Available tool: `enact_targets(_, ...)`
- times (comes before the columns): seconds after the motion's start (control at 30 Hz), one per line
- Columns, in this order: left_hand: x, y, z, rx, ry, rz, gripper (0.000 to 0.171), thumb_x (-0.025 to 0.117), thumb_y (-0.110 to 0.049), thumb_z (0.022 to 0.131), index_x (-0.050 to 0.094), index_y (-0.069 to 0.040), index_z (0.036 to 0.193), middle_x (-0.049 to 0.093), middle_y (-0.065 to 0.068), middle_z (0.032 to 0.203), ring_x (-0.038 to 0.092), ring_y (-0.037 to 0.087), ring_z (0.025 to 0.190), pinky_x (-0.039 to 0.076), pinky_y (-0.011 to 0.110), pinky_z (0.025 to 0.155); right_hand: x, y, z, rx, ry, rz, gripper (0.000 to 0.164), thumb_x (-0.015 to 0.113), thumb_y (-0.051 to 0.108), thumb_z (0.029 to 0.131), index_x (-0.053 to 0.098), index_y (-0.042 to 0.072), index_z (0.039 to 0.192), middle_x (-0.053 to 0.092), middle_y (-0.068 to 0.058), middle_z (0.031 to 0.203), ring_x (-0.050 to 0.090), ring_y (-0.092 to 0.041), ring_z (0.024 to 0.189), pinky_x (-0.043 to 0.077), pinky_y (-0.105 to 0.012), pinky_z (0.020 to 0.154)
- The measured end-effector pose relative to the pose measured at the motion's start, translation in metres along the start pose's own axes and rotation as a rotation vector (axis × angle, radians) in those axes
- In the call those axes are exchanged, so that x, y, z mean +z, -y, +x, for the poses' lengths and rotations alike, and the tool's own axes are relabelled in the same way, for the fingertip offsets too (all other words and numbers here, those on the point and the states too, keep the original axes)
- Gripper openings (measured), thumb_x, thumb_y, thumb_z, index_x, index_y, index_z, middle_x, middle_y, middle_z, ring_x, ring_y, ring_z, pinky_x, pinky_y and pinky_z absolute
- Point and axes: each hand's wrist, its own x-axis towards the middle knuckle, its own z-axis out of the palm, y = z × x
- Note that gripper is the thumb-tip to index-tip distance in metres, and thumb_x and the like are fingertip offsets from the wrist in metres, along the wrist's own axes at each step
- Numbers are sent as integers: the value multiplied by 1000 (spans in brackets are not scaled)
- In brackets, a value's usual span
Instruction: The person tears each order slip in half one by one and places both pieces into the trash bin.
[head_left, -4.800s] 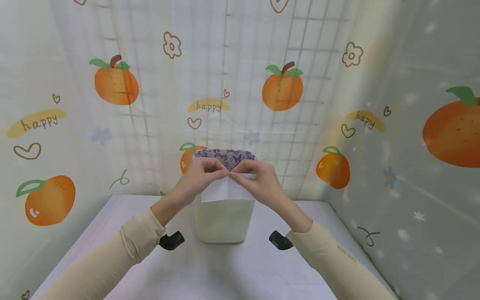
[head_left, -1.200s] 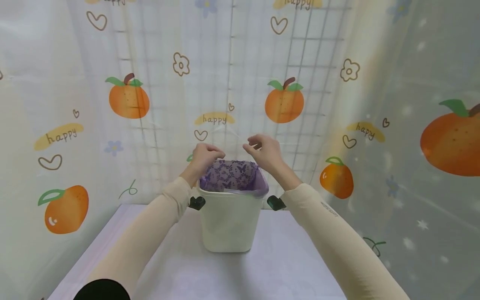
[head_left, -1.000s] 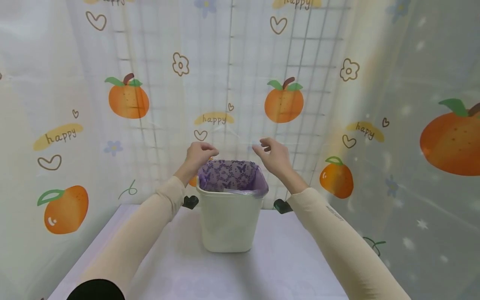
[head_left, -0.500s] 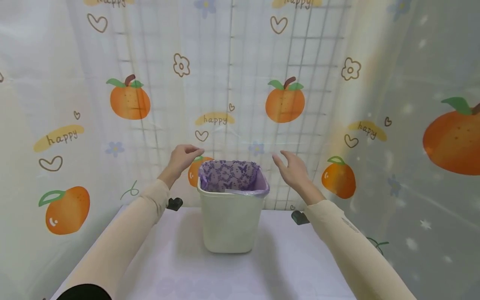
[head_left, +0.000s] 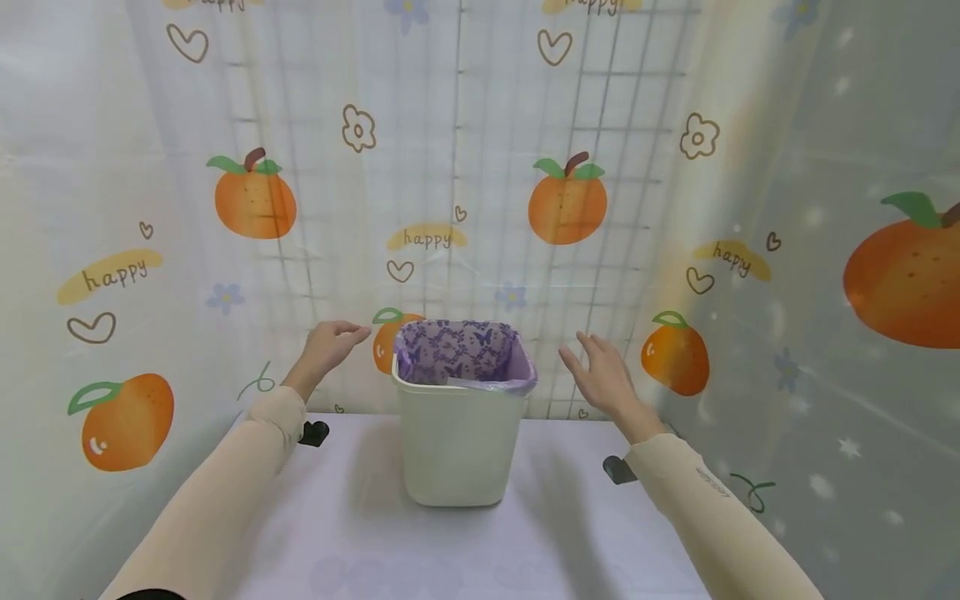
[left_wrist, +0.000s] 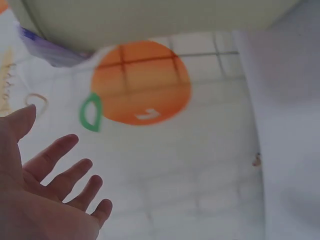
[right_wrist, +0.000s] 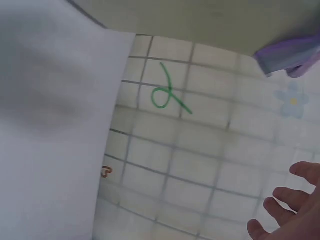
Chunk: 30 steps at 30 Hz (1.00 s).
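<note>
A pale cream-green trash can [head_left: 461,450] stands upright on the table in the head view. Purple butterfly-patterned trash bag [head_left: 457,350] lines its inside and folds over the rim, with a paler strip along the front edge. To the left of the can, apart from it, my left hand [head_left: 327,348] hovers with relaxed fingers and nothing in them. On the other side my right hand [head_left: 600,373] is also in the air, fingers spread and holding nothing. Both wrist views show the loosely spread fingers and part of the can's wall [left_wrist: 150,20] overhead.
The can rests on a white table [head_left: 450,550]. Behind it hangs a translucent curtain [head_left: 480,150] printed with oranges and hearts, and a wire grid shows through. A grey curtain side [head_left: 862,400] closes in on the right.
Both hands earlier pinched a white piece in front of the can; it is no longer in their fingers. They have since moved apart, outward and lower, while the can stays put.
</note>
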Motion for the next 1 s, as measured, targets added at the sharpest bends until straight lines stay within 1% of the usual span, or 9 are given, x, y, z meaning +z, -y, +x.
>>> enact_targets(0.2,9,26,0,-52,43,-13,62,59,-53,104,62,-5,144,45,21,162,33,47,154,29,66,122,13,-26,-12,17,-4,-44,73,41,50,112,33,-3,161,27,-35,166,23,-54,153,19,-71,122)
enact_targets(0.27,13,33,-2,-78,50,-20,63,59,-53,104,62,-5,144,44,21,163,33,47,153,29,66,122,19,-34,-16,23,-11,-56,74,41,51,112,34,-3,161,29,-35,165,24,-54,153,21,-73,120)
enact_targets(0.33,18,41,-4,-84,54,-7,62,60,-53,104,63,-5,144,44,22,163,34,48,153,30,66,122,27,-44,-21,32,-15,-69,74,41,52,111,36,-4,160,31,-35,164,24,-54,153,22,-75,119)
enact_targets(0.47,29,58,-11,-98,58,7,62,61,-51,104,64,-2,141,45,26,160,35,50,151,32,65,120,41,-60,-32,48,-8,-84,72,42,50,112,39,-7,157,33,-37,162,26,-56,152,22,-73,120)
enact_targets(0.53,32,67,-16,-107,65,5,62,61,-50,104,64,-1,141,45,27,160,34,50,151,32,66,120,47,-66,-38,36,-12,-91,70,44,47,112,42,-8,154,37,-38,160,28,-57,150,22,-70,121)
enact_targets(0.7,41,89,-24,-146,80,-14,63,60,-50,104,63,2,140,50,28,155,43,50,146,38,66,116,63,-78,-49,-2,-25,-112,65,49,42,111,47,-9,151,42,-39,156,34,-58,148,26,-68,121)
enact_targets(0.83,49,104,-29,-167,87,-21,63,60,-50,104,63,3,140,57,27,149,49,49,141,42,65,113,76,-84,-58,10,-25,-99,65,51,42,111,47,-9,151,42,-38,156,33,-56,149,29,-72,118)
enact_targets(0.93,56,117,-33,-158,93,6,62,61,-49,104,65,3,137,59,28,146,51,50,138,44,64,110,86,-92,-66,12,-20,-102,66,52,43,110,47,-8,152,44,-35,156,34,-57,149,31,-75,115)
enact_targets(1.0,60,125,-35,-138,88,23,61,62,-48,104,66,4,136,59,28,146,51,50,138,45,64,110,93,-98,-72,10,-20,-102,67,52,44,110,48,-8,151,46,-35,155,35,-57,147,31,-76,113)
